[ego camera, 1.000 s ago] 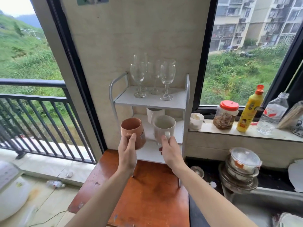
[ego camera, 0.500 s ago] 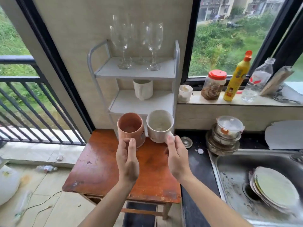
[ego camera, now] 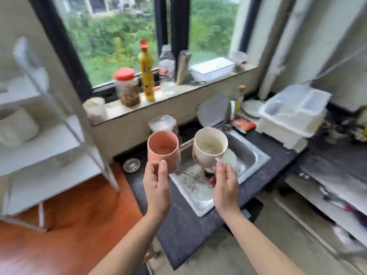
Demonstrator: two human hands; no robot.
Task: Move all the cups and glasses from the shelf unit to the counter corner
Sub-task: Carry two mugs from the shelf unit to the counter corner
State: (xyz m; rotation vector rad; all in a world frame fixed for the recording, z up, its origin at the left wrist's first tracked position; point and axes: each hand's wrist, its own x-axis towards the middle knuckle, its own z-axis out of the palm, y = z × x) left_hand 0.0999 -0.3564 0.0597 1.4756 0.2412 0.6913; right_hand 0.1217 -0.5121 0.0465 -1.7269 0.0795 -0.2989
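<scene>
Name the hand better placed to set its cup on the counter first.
Right, likely: the right hand and white mug sit nearer the counter corner than the left hand and orange cup.

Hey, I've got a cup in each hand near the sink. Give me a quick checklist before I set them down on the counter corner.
1. Left hand grips the orange cup: ok.
2. Right hand grips the white mug: ok, near its handle.
3. Cups apart, not touching: ok.
4. Free spot on the dark counter beside the white tub: cannot tell, the picture is blurred.
5. Shelf unit emptied: not ok, a white cup sits on it.
</scene>
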